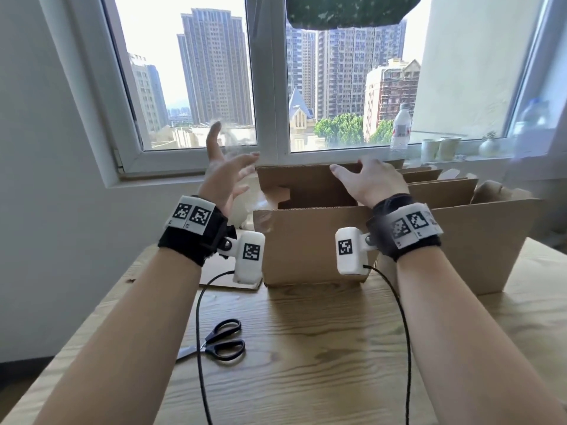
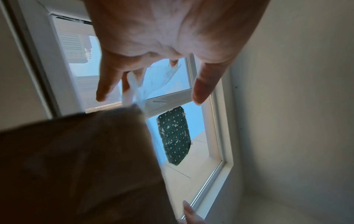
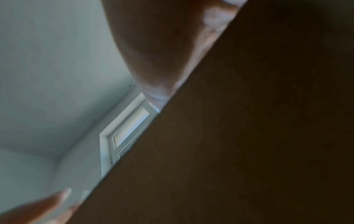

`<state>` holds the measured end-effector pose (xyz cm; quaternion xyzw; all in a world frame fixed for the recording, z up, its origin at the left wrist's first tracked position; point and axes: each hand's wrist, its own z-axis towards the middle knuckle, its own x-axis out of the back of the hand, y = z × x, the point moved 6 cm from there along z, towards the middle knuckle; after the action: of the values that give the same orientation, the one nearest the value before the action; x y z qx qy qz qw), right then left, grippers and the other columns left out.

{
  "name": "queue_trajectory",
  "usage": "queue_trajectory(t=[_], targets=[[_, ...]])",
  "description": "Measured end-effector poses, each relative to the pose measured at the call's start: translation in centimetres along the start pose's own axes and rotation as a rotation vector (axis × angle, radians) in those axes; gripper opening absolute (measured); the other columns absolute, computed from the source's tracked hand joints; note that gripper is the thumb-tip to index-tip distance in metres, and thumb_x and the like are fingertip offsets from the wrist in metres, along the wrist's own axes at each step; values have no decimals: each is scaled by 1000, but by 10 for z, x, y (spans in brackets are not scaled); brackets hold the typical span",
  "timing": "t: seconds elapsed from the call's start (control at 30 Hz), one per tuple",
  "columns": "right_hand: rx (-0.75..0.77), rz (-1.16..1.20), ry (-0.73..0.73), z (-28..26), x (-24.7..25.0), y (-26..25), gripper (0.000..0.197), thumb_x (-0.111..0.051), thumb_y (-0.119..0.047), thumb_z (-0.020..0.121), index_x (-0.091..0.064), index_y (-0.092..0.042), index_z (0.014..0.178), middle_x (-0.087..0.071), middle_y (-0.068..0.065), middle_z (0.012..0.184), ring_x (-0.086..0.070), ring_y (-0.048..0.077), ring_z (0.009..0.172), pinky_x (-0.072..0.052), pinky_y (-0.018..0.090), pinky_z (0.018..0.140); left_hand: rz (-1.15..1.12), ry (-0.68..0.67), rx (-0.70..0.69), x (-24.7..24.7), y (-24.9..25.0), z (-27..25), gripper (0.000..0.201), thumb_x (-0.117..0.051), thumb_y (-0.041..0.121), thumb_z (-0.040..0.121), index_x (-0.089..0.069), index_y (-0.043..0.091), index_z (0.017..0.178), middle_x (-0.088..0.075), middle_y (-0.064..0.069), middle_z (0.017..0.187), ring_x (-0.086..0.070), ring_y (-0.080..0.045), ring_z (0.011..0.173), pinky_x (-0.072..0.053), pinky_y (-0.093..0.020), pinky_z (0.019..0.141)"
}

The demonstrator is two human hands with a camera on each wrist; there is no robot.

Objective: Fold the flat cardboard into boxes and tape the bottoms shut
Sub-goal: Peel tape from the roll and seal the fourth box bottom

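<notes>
A brown cardboard box point(image 1: 313, 240) stands upright on the wooden table point(image 1: 306, 363) with its top open. My right hand point(image 1: 368, 182) grips the top edge of its far wall, thumb spread to the left and fingers hooked over the back. In the right wrist view the palm point(image 3: 153, 45) lies against dark cardboard point(image 3: 249, 136). My left hand point(image 1: 227, 170) is raised just left of the box with its fingers spread. A crumpled strip of clear tape point(image 2: 134, 91) runs from those fingers point(image 2: 107, 78) to the box corner point(image 2: 114, 118).
Black scissors point(image 1: 217, 342) lie on the table near my left forearm. More cardboard point(image 1: 491, 234) stands to the right of and behind the box. A water bottle point(image 1: 400, 127), cups point(image 1: 438, 148) and a small vase point(image 1: 487, 147) sit on the windowsill.
</notes>
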<state>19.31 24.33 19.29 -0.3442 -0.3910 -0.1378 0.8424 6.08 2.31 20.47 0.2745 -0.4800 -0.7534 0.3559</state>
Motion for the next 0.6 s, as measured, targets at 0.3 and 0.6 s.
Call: queue_trajectory(t=[0.3,0.6], targets=[[89,-101,161,-6,-13,-20,46,-48,-52,97,-64,-9,106,-70,15,103,-64,38,98,-42,36,74,-96,-165,-268,-19,57,-25,96,-67,9,89,-4,43,153,-49,-19,140,-72,-35,86,-60,-45,75],[69,-285,-107,-10,-26,-26,111,-14,-97,73,-59,-9,125,-67,11,113,-64,30,103,-38,36,71,-244,-210,-239,-20,56,-39,87,-66,6,89,-16,41,151,-64,-18,127,-65,-21,58,-58,-30,57]])
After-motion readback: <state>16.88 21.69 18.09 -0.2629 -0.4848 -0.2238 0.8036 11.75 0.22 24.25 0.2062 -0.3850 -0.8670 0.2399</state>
